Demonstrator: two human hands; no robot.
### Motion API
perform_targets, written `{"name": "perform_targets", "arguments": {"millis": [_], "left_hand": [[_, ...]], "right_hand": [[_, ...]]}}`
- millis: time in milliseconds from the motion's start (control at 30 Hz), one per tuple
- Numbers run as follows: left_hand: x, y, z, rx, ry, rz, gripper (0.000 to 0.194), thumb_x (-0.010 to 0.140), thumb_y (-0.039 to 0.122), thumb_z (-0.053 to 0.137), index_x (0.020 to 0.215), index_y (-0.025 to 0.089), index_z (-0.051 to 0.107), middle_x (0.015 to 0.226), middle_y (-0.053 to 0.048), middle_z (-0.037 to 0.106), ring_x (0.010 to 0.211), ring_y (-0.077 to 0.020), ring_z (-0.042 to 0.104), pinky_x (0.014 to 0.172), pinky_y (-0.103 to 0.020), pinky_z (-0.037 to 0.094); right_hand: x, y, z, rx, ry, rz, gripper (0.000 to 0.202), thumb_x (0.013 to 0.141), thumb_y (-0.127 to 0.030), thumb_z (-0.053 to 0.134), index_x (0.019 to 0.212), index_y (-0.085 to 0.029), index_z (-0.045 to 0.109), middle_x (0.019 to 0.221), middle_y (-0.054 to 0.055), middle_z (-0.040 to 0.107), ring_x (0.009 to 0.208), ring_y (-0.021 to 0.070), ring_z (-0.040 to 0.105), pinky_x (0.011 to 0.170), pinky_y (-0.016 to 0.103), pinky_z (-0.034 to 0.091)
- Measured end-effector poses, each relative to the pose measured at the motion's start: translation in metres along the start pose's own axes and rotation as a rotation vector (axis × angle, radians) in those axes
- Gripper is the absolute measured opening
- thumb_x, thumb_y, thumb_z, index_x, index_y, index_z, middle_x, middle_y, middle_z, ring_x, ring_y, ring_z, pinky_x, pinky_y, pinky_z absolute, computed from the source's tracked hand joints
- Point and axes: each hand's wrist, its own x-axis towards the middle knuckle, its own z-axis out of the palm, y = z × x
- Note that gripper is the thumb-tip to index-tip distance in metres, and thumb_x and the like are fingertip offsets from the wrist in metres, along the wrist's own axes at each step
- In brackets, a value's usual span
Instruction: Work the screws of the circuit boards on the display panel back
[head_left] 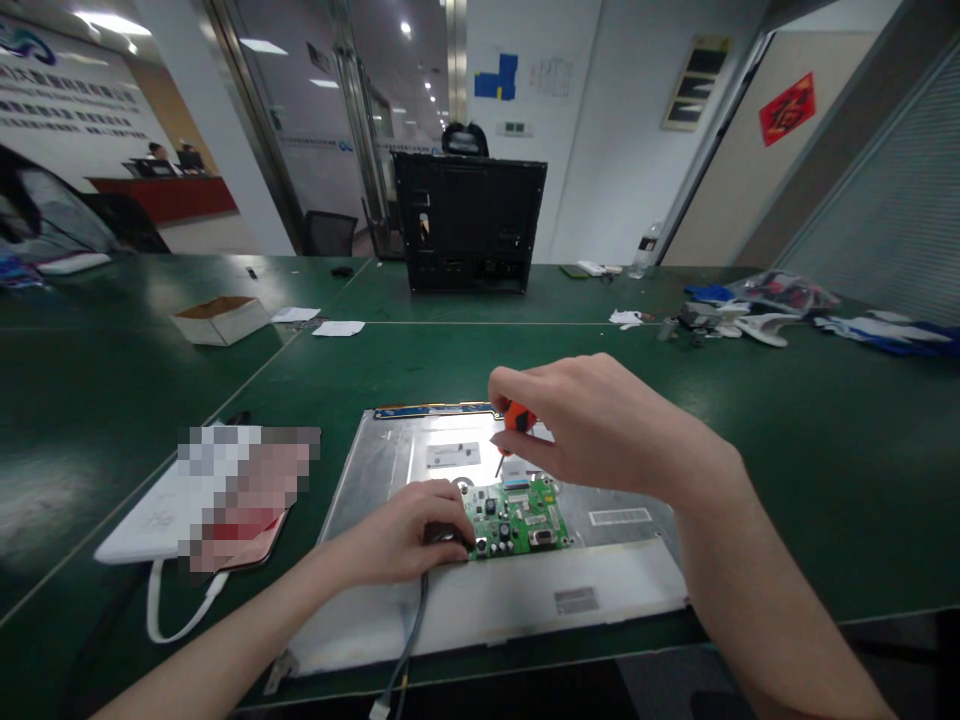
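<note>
My right hand grips a small screwdriver with an orange and black handle. Its thin shaft points down at the upper left part of a green circuit board. That board lies on the metal back of a flat display panel. At the board's left edge my left hand is closed, thumb and fingers on the edge. From beneath this hand a grey cable runs down over the panel's front edge, a white connector at its end. The screwdriver's tip is too small to tell whether it touches a screw.
To the left lie a white box and a phone with a white cable. Behind stand an open carton and a black monitor housing. Gloves and loose parts lie at the back right, near a bottle.
</note>
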Motion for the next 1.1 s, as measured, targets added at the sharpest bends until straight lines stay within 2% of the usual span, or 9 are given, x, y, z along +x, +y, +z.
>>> {"name": "perform_targets", "arguments": {"millis": [233, 433, 867, 1100], "left_hand": [[0.0008, 0.002, -0.0024, -0.026, -0.039, -0.013, 0.009, 0.084, 0.014, 0.067, 0.087, 0.019, 0.073, 0.085, -0.003, 0.062, 0.076, -0.0145, 0.056, 0.068, -0.025, 0.042], [0.0022, 0.003, 0.0006, -0.01, 0.002, -0.005, 0.009, 0.082, 0.012, 0.067, 0.084, 0.018, 0.073, 0.083, -0.003, 0.061, 0.074, -0.0141, 0.056, 0.065, -0.023, 0.042], [0.0005, 0.0025, 0.0044, 0.03, 0.02, 0.046, 0.011, 0.085, 0.014, 0.063, 0.085, 0.02, 0.072, 0.086, -0.004, 0.06, 0.078, -0.0156, 0.055, 0.069, -0.026, 0.045], [0.0006, 0.002, 0.0051, 0.021, 0.034, 0.04, 0.009, 0.083, 0.013, 0.065, 0.085, 0.019, 0.07, 0.087, -0.004, 0.06, 0.079, -0.0159, 0.055, 0.07, -0.026, 0.044]], "right_hand": [[-0.0009, 0.0007, -0.0006, 0.004, 0.009, 0.003, 0.012, 0.088, -0.031, 0.058, 0.091, -0.021, 0.052, 0.08, -0.001, 0.068, 0.064, 0.0143, 0.057, 0.053, 0.027, 0.023], [-0.0021, 0.0003, -0.0006, 0.008, 0.021, -0.003, 0.012, 0.088, -0.03, 0.058, 0.092, -0.021, 0.052, 0.078, -0.001, 0.067, 0.062, 0.0136, 0.055, 0.052, 0.026, 0.023], [0.001, -0.0003, 0.0026, 0.08, -0.007, -0.046, 0.01, 0.087, -0.028, 0.06, 0.092, -0.021, 0.055, 0.077, -0.001, 0.067, 0.062, 0.0119, 0.053, 0.053, 0.025, 0.025], [0.0006, -0.0039, -0.001, 0.112, -0.036, -0.045, 0.011, 0.087, -0.028, 0.061, 0.092, -0.02, 0.055, 0.08, 0.0, 0.069, 0.065, 0.0123, 0.057, 0.054, 0.025, 0.027]]}}
